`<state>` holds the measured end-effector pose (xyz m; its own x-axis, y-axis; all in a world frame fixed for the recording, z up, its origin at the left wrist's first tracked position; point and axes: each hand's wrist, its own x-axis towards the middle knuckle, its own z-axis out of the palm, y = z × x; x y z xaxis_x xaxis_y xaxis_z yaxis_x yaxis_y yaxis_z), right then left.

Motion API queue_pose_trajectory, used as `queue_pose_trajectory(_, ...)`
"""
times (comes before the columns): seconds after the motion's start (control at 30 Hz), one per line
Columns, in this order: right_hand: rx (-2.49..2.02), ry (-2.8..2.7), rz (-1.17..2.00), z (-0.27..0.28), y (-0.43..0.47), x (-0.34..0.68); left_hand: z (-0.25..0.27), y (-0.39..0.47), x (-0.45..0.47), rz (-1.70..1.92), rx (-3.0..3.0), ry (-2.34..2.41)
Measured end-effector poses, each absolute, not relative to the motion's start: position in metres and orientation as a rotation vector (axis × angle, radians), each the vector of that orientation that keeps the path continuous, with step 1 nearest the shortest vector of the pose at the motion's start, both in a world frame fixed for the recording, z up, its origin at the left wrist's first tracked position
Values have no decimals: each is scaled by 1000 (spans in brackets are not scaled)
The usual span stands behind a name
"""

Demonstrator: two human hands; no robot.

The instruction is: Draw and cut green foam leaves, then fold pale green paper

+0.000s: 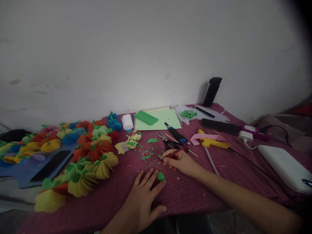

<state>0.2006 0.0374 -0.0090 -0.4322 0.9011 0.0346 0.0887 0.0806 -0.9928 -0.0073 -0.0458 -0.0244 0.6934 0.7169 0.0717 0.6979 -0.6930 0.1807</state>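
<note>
My left hand (145, 191) lies palm down with its fingers spread near the table's front edge. A small green paper piece (160, 176) sits by its index fingertip; I cannot tell if they touch. In my right hand (179, 161) a thin red pen or pencil (177, 151) is gripped, slanting down to the left with its tip close to the cloth. Green paper scraps (146, 156) and a cut green paper leaf (152, 140) are scattered just beyond. Black-handled scissors (168, 140) rest behind my right hand, partly hidden.
Colourful paper pumpkins (90, 146) crowd the left side. Farther back are a white bottle (127, 122), paper sheets (168, 118) and a box cutter (175, 133). To the right lie a yellow glue gun (213, 143) with a cord, a white power bank (285, 165) and a standing black bottle (212, 92).
</note>
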Motion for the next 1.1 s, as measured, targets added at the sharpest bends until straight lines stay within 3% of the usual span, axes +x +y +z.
queue_pose_trajectory(0.13, -981, -1650, 1489, -25, 28, 205, -23, -45, -14, 245, 2773, 1117)
queue_pose_trajectory(0.47, -970, -2130, 1156, -32, 2, 213, -26, -41, -9, 319, 2792, 1248)
queue_pose_trajectory(0.83, -1189, -1780, 1257, -20, 6, 214, -22, -34, -8, 280, 2728, 1129)
queue_pose_trajectory(1.1, -1040, -1774, 1329, -22, 31, 203, -21, -33, -11, 174, 2672, 1085)
